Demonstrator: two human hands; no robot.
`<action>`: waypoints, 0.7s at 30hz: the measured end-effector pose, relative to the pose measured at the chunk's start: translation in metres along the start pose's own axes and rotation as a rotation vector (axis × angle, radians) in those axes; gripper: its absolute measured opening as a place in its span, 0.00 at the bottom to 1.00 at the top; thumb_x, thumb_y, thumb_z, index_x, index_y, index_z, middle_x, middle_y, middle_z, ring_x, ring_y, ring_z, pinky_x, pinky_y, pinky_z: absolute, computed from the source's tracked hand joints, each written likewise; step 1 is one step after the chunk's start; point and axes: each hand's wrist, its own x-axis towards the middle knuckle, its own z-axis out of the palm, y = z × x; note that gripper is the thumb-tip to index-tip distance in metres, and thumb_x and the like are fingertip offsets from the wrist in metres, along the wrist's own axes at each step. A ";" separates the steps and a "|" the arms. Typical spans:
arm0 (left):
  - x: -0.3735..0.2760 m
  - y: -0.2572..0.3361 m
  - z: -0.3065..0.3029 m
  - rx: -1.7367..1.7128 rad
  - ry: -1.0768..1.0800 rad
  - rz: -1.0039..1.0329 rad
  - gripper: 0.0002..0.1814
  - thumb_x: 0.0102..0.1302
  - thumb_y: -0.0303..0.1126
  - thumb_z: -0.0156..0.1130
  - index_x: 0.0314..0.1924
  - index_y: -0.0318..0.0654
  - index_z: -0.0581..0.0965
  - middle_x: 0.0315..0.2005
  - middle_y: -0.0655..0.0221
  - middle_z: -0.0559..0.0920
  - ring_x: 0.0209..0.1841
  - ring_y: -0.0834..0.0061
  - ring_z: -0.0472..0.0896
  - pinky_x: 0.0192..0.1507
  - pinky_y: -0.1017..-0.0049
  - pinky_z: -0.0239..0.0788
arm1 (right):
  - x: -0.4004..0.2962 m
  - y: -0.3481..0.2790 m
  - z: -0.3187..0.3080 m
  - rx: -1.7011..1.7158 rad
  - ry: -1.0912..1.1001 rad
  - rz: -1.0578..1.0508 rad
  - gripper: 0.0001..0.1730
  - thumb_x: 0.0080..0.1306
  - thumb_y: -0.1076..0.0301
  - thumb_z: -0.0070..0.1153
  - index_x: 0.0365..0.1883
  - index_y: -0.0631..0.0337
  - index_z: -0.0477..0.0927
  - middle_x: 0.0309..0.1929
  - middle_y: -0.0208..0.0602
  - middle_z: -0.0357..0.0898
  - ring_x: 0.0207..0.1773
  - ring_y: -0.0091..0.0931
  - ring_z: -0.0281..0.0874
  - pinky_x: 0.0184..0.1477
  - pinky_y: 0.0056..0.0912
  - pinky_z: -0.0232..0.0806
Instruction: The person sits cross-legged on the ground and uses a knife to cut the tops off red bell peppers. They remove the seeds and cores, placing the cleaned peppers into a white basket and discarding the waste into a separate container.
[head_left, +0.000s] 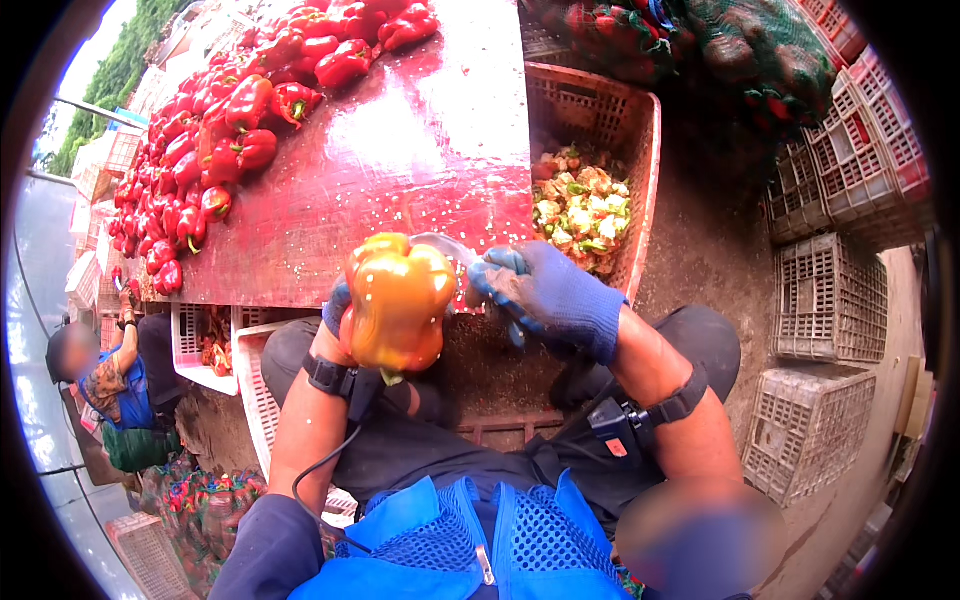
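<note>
My left hand (336, 309), in a blue glove, holds a large orange-yellow bell pepper (399, 304) upright over the table's near edge, its stem pointing down toward me. The pepper hides most of the fingers. To its right, my gloved right hand (525, 289) is closed on a tool with a curved metal blade (448, 246), seemingly a knife; its handle is hidden in the fist. The blade reaches behind the pepper's upper right side, and whether they touch cannot be told. Red bell peppers (217, 150) lie heaped on the red tabletop (337, 202) at the left, among scattered seeds.
Pepper cores fill part of a plastic crate (646, 202) right of the table. Stacked crates (829, 296) and net sacks (739, 52) stand at the right. A co-worker (124, 375) sits at the far left, near more net sacks (202, 517). White crates (251, 375) sit below the table edge.
</note>
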 end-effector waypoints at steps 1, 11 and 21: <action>-0.001 -0.002 -0.001 -0.189 -0.027 -0.057 0.20 0.57 0.39 0.67 0.49 0.46 0.75 0.45 0.68 0.80 0.51 0.65 0.78 0.55 0.66 0.69 | 0.001 0.000 0.000 0.016 0.013 0.022 0.20 0.76 0.54 0.50 0.37 0.63 0.81 0.22 0.28 0.73 0.21 0.18 0.71 0.23 0.24 0.66; -0.008 -0.003 -0.016 -0.811 -0.192 -0.290 0.18 0.64 0.36 0.64 0.53 0.45 0.75 0.43 0.69 0.81 0.49 0.71 0.79 0.55 0.67 0.72 | -0.013 0.000 0.000 0.011 -0.119 0.107 0.19 0.77 0.53 0.49 0.39 0.61 0.81 0.24 0.28 0.74 0.22 0.18 0.71 0.25 0.23 0.67; 0.021 -0.002 -0.015 -1.628 -0.370 -0.305 0.32 0.66 0.42 0.68 0.66 0.38 0.69 0.61 0.59 0.77 0.61 0.64 0.76 0.67 0.61 0.68 | -0.006 0.000 0.007 0.023 -0.060 0.161 0.21 0.76 0.51 0.50 0.36 0.61 0.81 0.23 0.28 0.75 0.20 0.18 0.70 0.22 0.24 0.65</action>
